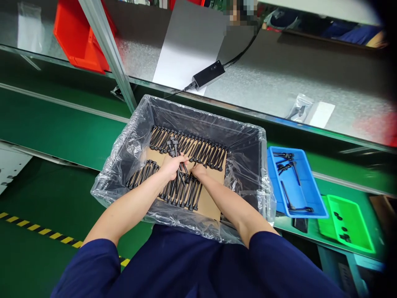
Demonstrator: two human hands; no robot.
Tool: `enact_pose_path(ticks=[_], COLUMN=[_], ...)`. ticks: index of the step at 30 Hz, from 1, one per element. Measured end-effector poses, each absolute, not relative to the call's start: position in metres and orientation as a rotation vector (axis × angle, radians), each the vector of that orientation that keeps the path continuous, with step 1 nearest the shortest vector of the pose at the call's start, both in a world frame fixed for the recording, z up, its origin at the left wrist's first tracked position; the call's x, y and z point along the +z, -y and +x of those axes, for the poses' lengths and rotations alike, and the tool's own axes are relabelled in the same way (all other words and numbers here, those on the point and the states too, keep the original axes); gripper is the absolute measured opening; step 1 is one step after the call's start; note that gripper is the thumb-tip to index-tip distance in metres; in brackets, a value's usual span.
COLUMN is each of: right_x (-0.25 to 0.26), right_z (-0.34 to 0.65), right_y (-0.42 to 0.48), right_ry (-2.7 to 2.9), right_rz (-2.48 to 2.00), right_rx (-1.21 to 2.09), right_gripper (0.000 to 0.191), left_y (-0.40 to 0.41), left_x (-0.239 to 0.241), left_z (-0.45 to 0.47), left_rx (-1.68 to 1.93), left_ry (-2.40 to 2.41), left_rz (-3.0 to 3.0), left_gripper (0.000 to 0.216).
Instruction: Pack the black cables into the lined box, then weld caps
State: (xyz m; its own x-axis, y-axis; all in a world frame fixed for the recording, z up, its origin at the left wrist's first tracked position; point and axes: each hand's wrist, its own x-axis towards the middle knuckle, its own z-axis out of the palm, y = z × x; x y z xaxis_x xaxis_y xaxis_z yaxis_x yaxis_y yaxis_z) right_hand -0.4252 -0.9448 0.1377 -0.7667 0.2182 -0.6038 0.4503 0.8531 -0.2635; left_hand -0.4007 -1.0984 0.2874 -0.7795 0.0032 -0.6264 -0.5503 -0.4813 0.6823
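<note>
The left hand (174, 166) is closing around a bundle of black rods (172, 145), whose knobbed heads are pointing away from the person and whose shafts are slanting below the fist. Just beside it, the right hand (199, 169) is curling down at the near row of rods (192, 194); its fingertips are hiding from view, so whether they are pinching a rod cannot be told. Beyond both hands, the far row of rods (201, 151) is running from left to right. Both rows are lying on brown cardboard (214, 194) inside a crate (248, 145), and a clear plastic liner (114, 174) is covering its rim.

The left hand and forearm are hiding part of the near row, and the rods are crowding too closely for a sure count, in the bundle too. At the top edge, pixelation is blurring one patch.

Counting up: two hands are working in one crate, over two rows. Well to the right of the hands, one blue tray (294, 190) is holding several more rods, and past it one green tray (356, 219) is holding a few small black parts. Beyond the crate, one black adapter (209, 74) is lying on a shelf (254, 82).
</note>
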Motion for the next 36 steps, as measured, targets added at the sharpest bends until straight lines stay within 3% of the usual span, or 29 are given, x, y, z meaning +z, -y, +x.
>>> enact_pose_path(ticks=[4, 11, 22, 36], right_x=[0.160, 0.180, 0.154, 0.140], right_z=[-0.418, -0.360, -0.309, -0.298], right_y=[0.921, 0.883, 0.895, 0.889], right_ry=[-2.479, -2.303, -2.320, -2.421], right_rz=[0.377, -0.488, -0.729, -0.855], right_rx=[-0.481, 0.233, 0.271, 0.222], right_gripper=[0.033, 0.026, 0.034, 0.026], left_y=[1.097, 1.089, 1.086, 1.082], left_x=[0.286, 0.291, 0.284, 0.282], left_z=[-0.399, -0.391, -0.387, -0.382], left_rx=[2.320, 2.227, 2.199, 2.157], left_ry=[-1.353, -1.400, -1.459, -1.486], left_rz=[-0.750, -0.768, -0.720, -0.643], left_gripper=[0.026, 0.027, 0.027, 0.021])
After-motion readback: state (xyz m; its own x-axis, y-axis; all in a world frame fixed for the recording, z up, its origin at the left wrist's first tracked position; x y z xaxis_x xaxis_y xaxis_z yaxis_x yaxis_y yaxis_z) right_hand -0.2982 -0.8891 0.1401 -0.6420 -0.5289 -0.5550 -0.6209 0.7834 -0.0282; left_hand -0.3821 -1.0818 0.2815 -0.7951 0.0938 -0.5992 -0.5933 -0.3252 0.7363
